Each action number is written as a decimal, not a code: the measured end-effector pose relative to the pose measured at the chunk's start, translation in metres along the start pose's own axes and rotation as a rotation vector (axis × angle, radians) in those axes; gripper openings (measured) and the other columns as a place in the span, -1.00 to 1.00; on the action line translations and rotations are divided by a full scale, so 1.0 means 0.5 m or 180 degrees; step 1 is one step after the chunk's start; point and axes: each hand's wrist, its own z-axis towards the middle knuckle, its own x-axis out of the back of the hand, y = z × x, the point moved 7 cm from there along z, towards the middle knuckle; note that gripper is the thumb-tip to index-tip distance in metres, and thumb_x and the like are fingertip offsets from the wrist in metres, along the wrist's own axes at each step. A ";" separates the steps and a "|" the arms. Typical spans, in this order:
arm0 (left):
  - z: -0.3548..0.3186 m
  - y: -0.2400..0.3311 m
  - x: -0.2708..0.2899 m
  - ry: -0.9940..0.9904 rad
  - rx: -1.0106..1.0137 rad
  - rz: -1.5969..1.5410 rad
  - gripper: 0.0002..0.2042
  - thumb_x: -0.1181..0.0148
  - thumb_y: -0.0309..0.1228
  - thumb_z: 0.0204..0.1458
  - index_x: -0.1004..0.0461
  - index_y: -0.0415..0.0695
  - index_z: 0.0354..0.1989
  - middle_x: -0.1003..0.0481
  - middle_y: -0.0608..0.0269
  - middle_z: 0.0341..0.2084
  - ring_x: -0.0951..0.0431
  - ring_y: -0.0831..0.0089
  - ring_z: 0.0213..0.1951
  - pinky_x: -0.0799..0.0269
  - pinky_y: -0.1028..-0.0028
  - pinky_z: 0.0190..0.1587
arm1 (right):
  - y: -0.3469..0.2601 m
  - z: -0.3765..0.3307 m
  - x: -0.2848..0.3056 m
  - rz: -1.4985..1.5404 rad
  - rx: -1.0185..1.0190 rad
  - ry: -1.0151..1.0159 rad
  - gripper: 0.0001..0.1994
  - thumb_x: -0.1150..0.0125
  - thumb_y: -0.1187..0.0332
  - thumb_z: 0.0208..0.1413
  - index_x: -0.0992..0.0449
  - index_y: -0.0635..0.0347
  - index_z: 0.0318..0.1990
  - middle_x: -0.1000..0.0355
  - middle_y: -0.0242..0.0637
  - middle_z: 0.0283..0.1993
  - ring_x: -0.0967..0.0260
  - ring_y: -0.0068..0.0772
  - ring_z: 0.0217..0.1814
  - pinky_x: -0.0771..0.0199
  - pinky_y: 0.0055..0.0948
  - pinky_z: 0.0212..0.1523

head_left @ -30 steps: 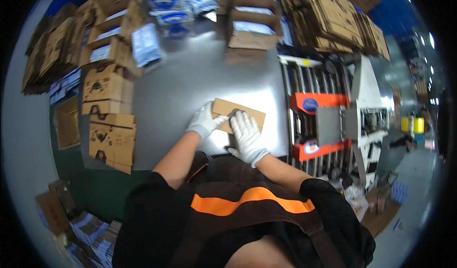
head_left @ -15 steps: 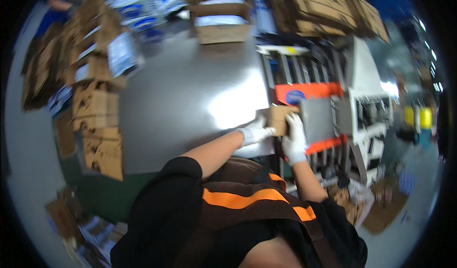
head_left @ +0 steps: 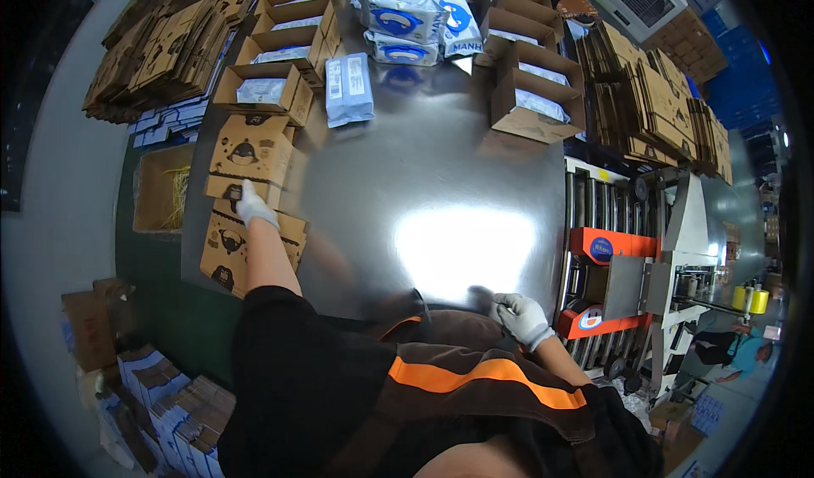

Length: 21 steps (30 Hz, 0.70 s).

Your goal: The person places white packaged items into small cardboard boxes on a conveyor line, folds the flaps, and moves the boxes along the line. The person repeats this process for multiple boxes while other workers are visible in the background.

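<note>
My left hand [head_left: 257, 206], in a white glove, is closed on the near edge of a printed brown cardboard box [head_left: 248, 149] at the left side of the metal table. Flatter printed cardboard [head_left: 222, 245] lies just in front of that hand, beside my forearm. Over the table's near edge, my right hand [head_left: 522, 318], also gloved, has its fingers curled in with nothing visible in them. To its right stands a carton-sealing machine [head_left: 612, 245] with orange side belts and rollers. Brown cardboard [head_left: 597, 283] shows between the belts, partly hidden by a grey plate.
Open cartons holding white-and-blue packs stand in rows at the left [head_left: 263, 92] and right [head_left: 538, 96]. Packs of wipes [head_left: 403, 24] are piled at the back; a single pack [head_left: 348, 89] lies nearer. Flattened cartons [head_left: 649, 96] are stacked behind the machine. Another person [head_left: 733, 346] is far right.
Both hands have let go of the small carton at the machine. My left hand has gone across to the boxes at left; my right hand has drawn back and curled. The view has shifted.
</note>
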 end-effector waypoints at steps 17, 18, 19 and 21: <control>-0.849 -0.287 -0.151 -0.4870 -0.2669 0.4418 -0.75 -0.07 -0.27 0.23 -0.44 -0.19 -0.08 -0.63 -0.09 -0.33 -0.66 -0.14 -0.27 -0.57 0.02 -0.17 | 0.112 0.194 -0.172 0.2829 -0.1928 -0.0708 -0.71 -0.06 0.65 0.06 -0.62 0.32 -0.10 -0.63 -0.08 -0.19 -0.62 -0.23 -0.14 -0.60 -0.36 -0.20; -0.903 -0.314 -0.154 -0.5111 -0.3103 0.4655 -0.82 -0.10 -0.34 0.16 -0.48 -0.13 -0.15 -0.64 -0.05 -0.33 -0.68 -0.05 -0.30 -0.58 0.04 -0.20 | 0.210 0.205 -0.127 0.1717 -0.1094 -0.0312 -0.80 -0.11 0.56 0.07 -0.63 0.28 -0.19 -0.61 -0.12 -0.24 -0.58 -0.28 -0.23 -0.57 -0.34 -0.25; -0.950 -0.345 -0.152 -0.5525 -0.3490 0.4563 -0.84 -0.13 -0.33 0.13 -0.52 -0.10 -0.19 -0.64 -0.04 -0.32 -0.69 0.00 -0.26 -0.58 0.05 -0.17 | 0.307 0.201 -0.082 0.0421 -0.0514 0.0288 -0.87 -0.16 0.48 0.09 -0.64 0.23 -0.28 -0.59 -0.16 -0.30 -0.55 -0.33 -0.32 -0.55 -0.33 -0.30; -1.001 -0.381 -0.128 -0.6000 -0.3994 0.4596 -0.84 -0.12 -0.33 0.13 -0.54 -0.10 -0.20 -0.64 0.01 -0.29 -0.69 0.03 -0.17 -0.58 0.06 -0.13 | 0.401 0.151 0.041 0.2591 -0.0672 0.1812 -0.83 -0.14 0.32 0.15 -0.59 0.15 -0.40 -0.52 -0.29 -0.41 -0.42 -0.53 -0.43 -0.37 -0.46 -0.47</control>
